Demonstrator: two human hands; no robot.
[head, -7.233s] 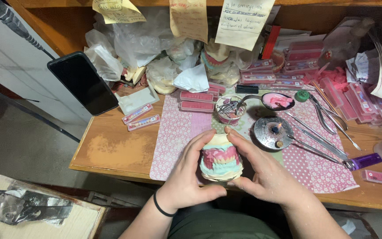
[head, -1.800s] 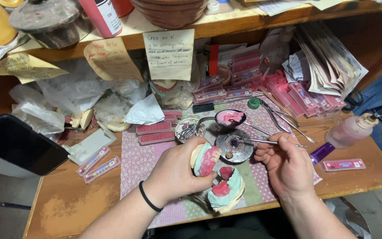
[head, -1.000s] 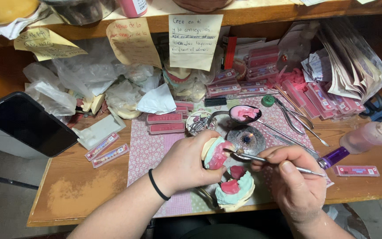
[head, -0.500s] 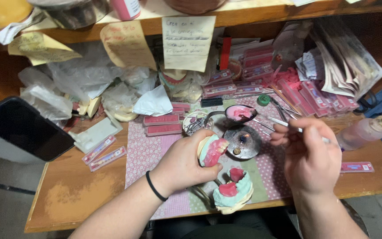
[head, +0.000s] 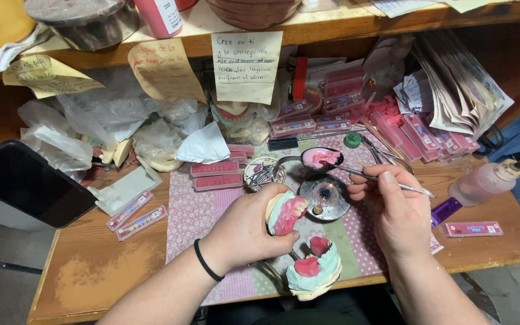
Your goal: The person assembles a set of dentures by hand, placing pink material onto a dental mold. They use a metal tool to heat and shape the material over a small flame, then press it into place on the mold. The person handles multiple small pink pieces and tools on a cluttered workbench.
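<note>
The left hand covers most of the pink wax denture; only its front teeth show. Tool tip beyond the right hand is too thin to tell, prob. over the small burner. Shelf jars cut off at the top edge. The plaster model overhangs the worktop edge, its base hidden.

Bench is packed: phone at the far left of the frame, burner dead centre on the mat, spoon just behind it, dropper bottle off right. Paper notes hang from the shelf along the top. The plaster model sits at the bottom edge.
</note>
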